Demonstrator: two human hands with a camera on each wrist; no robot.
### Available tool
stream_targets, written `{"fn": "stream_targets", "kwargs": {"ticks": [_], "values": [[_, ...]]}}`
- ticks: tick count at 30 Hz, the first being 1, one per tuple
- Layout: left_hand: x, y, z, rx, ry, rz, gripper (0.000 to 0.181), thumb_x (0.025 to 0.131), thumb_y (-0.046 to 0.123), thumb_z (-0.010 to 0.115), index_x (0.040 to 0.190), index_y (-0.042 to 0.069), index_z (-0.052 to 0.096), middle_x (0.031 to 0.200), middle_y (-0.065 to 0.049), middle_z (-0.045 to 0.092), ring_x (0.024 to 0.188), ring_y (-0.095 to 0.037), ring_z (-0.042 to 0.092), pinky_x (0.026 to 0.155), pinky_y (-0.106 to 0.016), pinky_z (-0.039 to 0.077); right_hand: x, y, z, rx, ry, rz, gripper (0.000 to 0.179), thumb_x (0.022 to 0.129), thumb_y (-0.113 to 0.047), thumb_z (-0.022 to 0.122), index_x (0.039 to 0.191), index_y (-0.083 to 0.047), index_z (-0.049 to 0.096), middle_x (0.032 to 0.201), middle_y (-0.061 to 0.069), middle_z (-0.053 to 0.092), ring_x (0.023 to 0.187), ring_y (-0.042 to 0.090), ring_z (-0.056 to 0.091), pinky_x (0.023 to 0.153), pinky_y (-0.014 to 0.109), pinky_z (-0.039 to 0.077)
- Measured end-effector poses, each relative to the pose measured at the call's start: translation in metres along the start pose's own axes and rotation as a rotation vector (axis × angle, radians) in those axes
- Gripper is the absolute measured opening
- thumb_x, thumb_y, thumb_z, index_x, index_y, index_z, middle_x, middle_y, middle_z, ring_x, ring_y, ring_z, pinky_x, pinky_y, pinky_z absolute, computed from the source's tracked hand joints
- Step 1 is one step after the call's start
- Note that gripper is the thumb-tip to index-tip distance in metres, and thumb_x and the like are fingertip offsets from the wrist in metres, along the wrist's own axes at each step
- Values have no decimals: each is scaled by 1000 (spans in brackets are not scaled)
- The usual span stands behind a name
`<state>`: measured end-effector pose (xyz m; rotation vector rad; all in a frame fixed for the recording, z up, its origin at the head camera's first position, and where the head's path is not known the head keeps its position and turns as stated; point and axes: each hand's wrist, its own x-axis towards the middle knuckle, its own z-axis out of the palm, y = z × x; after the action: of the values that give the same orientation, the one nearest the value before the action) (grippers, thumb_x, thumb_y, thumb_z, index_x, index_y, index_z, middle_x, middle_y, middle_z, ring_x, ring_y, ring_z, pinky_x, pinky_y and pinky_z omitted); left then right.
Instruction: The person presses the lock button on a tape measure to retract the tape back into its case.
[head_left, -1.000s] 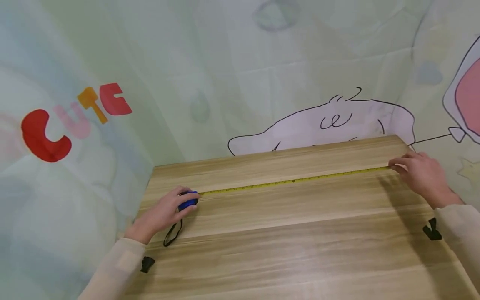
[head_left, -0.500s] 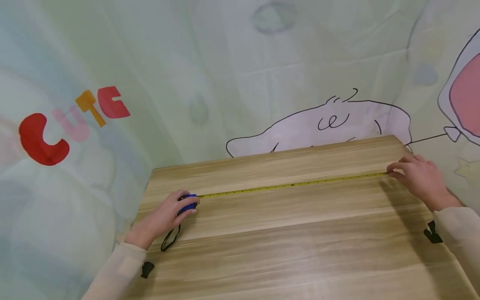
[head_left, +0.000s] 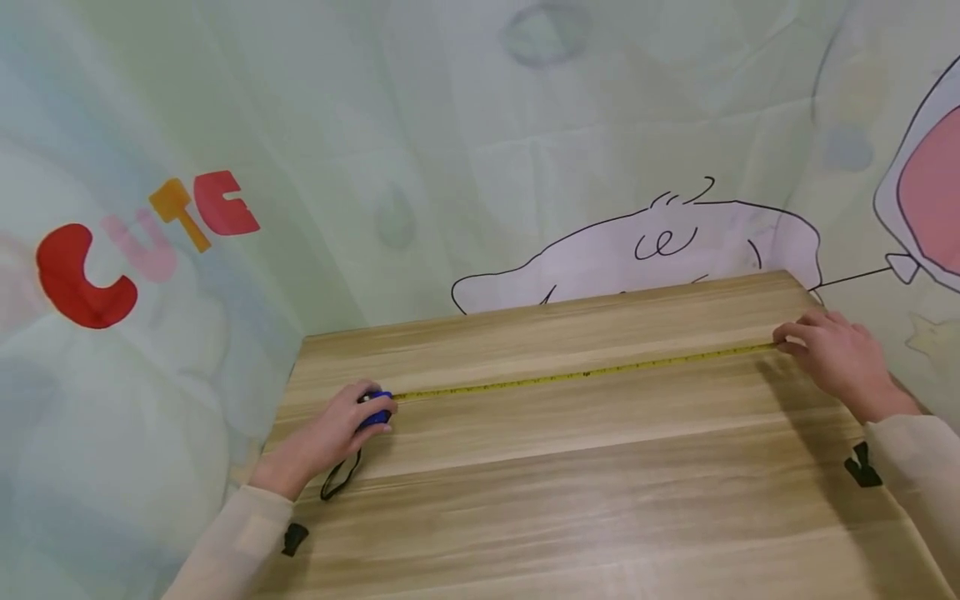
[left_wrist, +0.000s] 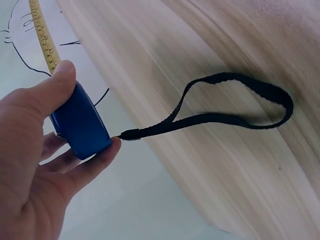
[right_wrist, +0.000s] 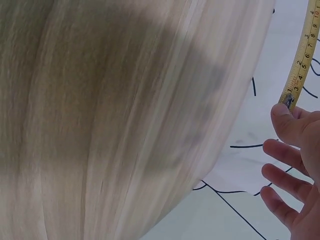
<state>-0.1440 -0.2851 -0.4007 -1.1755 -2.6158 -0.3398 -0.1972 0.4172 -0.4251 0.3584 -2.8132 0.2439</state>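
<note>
My left hand (head_left: 333, 429) grips the blue case of a tape measure (left_wrist: 82, 122) at the left part of the table, thumb over the mouth where the blade leaves it. A black wrist strap (left_wrist: 240, 77) hangs from the case in a loop. The yellow blade (head_left: 555, 379) runs out straight to the right above the wooden surface. At its far end my right hand (head_left: 843, 358) pinches the blade's tip between thumb and forefinger, the other fingers spread loosely in the right wrist view. Low numbers show on the blade (right_wrist: 302, 55) beside the metal end.
The wood-grain table (head_left: 570, 500) has a black clip-like piece (head_left: 295, 539) at its left edge and another black piece (head_left: 862, 465) at its right edge. A printed curtain (head_left: 420, 150) with cartoon drawings and letters stands behind and to the left.
The view has shifted slightly. Both hands keep their hold on the tape measure, and the left end of the stretched blade sits a little lower in view.
</note>
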Motion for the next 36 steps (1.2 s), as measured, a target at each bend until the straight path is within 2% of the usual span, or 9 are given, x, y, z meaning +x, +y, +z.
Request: {"fn": "stream_targets", "kwargs": {"ticks": [7, 14, 23, 27, 29, 32, 34, 36], "values": [[-1, 1, -1, 6, 19, 12, 17, 94, 15, 79, 109, 12, 69, 112, -11, 60, 94, -23, 60, 77, -43, 55, 0, 1, 3, -2, 25, -14, 8, 94, -4, 76, 99, -11, 76, 104, 20, 70, 96, 45, 58, 71, 63, 44], [-6, 1, 1, -25, 19, 19, 29, 82, -2, 86, 95, 16, 67, 109, -8, 59, 98, -25, 62, 78, -43, 56, -6, 9, 6, -22, 22, 2, 10, 92, -3, 79, 99, -9, 76, 103, 21, 70, 96, 46, 59, 73, 65, 44], [-8, 0, 1, -15, 33, 35, 33, 79, -4, 88, 95, 15, 66, 109, -10, 60, 101, -27, 60, 80, -47, 54, -10, 13, 9, -46, 16, 43, 11, 91, -1, 78, 99, -8, 75, 105, 24, 67, 95, 49, 59, 72, 64, 43], [-8, 2, 0, 11, 24, 12, 32, 81, -2, 87, 96, 16, 65, 112, -11, 60, 104, -29, 59, 82, -49, 54, -10, 14, 8, -48, 21, 43, 12, 91, 0, 78, 99, -8, 74, 104, 25, 68, 94, 49, 59, 71, 65, 44], [-8, 3, 0, 24, 9, -11, 32, 84, 0, 86, 103, 17, 67, 114, -11, 60, 104, -29, 59, 82, -49, 55, -11, 14, 8, -47, 18, 45, 12, 91, 0, 79, 98, -8, 74, 104, 25, 67, 94, 49, 59, 71, 65, 44], [-11, 5, 0, 20, -30, -73, 45, 89, 4, 83, 129, 15, 65, 119, -12, 60, 106, -30, 60, 84, -50, 56, -12, 14, 8, -42, 2, 53, 11, 91, -1, 78, 99, -8, 74, 106, 26, 67, 96, 50, 59, 72, 66, 44], [-12, 6, -1, 5, -62, -130, 64, 92, 7, 82, 149, 14, 54, 123, -14, 60, 109, -31, 60, 89, -53, 56, -11, 14, 8, -40, -2, 56, 12, 91, -1, 77, 99, -8, 74, 107, 26, 67, 95, 50, 58, 72, 66, 44], [-13, 6, -3, -27, -88, -183, 75, 95, 9, 80, 159, 9, 41, 132, -19, 60, 118, -37, 60, 99, -58, 52, -11, 14, 8, -32, 4, 53, 12, 91, 0, 77, 100, -8, 73, 107, 27, 67, 94, 50, 58, 71, 66, 44]]}}
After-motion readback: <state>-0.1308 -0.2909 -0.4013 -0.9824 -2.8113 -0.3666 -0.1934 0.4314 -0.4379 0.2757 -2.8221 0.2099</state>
